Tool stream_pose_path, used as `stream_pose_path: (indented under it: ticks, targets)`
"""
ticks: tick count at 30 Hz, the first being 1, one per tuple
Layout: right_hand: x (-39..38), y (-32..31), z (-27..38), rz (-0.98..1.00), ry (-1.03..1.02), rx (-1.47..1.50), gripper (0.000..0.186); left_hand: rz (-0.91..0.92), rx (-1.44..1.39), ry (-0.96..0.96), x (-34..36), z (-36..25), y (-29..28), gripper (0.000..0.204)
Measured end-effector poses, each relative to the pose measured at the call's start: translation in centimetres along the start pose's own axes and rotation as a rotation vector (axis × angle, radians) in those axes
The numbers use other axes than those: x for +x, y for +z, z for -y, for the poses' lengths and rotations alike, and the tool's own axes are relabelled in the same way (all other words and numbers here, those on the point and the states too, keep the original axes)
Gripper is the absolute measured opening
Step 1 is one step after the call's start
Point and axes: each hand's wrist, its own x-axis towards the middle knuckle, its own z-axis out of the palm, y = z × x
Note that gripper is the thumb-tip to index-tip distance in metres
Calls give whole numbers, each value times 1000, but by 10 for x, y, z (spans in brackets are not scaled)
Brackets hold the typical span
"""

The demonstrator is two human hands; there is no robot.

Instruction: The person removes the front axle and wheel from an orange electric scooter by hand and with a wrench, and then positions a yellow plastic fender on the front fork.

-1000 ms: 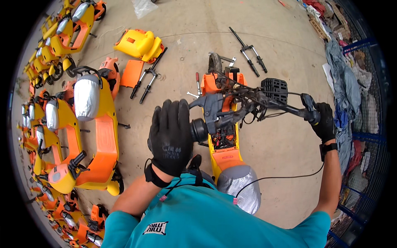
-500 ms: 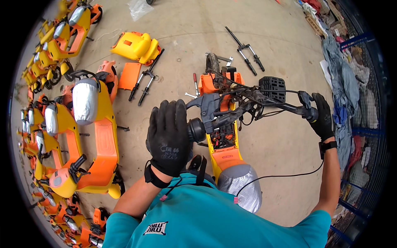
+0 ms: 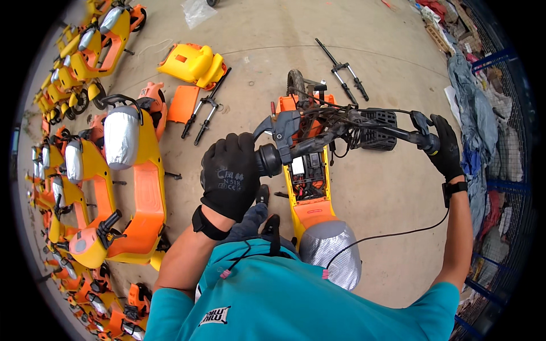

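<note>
A scooter's bare handlebar (image 3: 318, 141) spans the space before me, with levers and loose black cables along its middle. My left hand (image 3: 230, 176), in a black glove, is closed round its left end, beside a thick round collar. At the other end my right hand (image 3: 446, 149), gloved too, wraps the right grip just past the brake lever. Below the bar stands the yellow and orange scooter (image 3: 311, 207), its floor compartment (image 3: 307, 176) uncovered and wiring showing. A silver cover (image 3: 330, 258) wraps its seat, close to my body.
Two front forks, one left (image 3: 206, 108) and one right (image 3: 343, 71), lie on the concrete. Near the left fork are a yellow body shell (image 3: 193, 63) and an orange panel (image 3: 182, 104). Parked scooters (image 3: 133, 170) line the left; grey cloth (image 3: 473, 108) and a blue rack (image 3: 495, 184) border the right.
The bar's left end has shifted slightly upward in view, with my left hand still round it. My feet and more of the floor compartment now show. The right hand keeps its hold.
</note>
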Motion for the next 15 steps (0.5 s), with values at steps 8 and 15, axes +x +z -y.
stream_pose_path:
  ticks: [8,15]
  targets:
    - [-4,10,-6,-45,-15,-2,83,32,49,4,4,-1,3,31]
    - [4,7,0,-32,-18,6,81,5,36,-31,1,-1,4,49]
